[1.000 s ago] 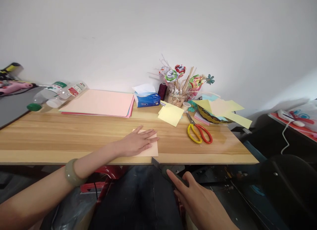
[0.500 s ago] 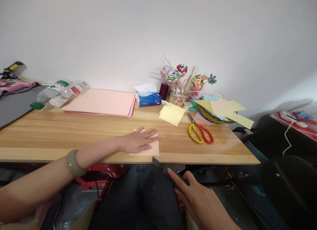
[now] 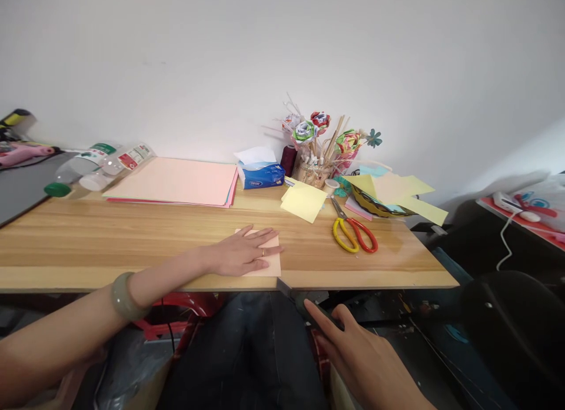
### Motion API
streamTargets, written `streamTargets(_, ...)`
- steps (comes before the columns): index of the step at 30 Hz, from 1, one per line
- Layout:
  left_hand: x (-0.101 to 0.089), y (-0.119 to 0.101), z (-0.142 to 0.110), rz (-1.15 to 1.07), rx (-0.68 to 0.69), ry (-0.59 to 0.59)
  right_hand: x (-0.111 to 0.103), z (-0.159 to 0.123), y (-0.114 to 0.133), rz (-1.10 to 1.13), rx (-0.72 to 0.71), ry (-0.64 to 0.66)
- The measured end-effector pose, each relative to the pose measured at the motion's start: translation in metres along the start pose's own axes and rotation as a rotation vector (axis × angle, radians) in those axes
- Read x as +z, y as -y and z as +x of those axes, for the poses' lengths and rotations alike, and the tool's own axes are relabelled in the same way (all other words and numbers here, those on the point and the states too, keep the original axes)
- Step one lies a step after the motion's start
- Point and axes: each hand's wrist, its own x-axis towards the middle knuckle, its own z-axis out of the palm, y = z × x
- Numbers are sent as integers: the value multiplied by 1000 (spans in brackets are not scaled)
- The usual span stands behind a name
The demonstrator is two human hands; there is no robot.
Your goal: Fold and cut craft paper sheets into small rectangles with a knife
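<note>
A small pale pink sheet of paper [image 3: 272, 264] lies at the front edge of the wooden table. Flat on top of it rests my left hand [image 3: 241, 254], fingers spread, covering much of the sheet. My right hand [image 3: 357, 345] is wrapped round the dark handle of a utility knife [image 3: 302, 304], forefinger stretched along its top. The blade points up and left, its tip by the table's front edge just below the sheet's right corner. Whether the tip touches the paper I cannot tell.
Scissors [image 3: 353, 230] with yellow and red handles lie right of the paper. Behind are yellow sheets [image 3: 304, 201], a tissue pack [image 3: 261, 173], a jar of sticks [image 3: 312, 173] with paper flowers, and a basket [image 3: 375, 205] of paper. Leftward are a pink paper stack [image 3: 176, 180] and plastic bottles [image 3: 83, 166].
The knife's tip has shifted slightly right along the front edge, toward the sheet's right corner. My left hand stays flat on the paper. The whole view has shifted a little.
</note>
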Motion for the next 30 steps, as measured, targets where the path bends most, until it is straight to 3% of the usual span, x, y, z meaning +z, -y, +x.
streamTargets(30,0,0,1,-20,-33,-3,-3,-1,2,35,36,14)
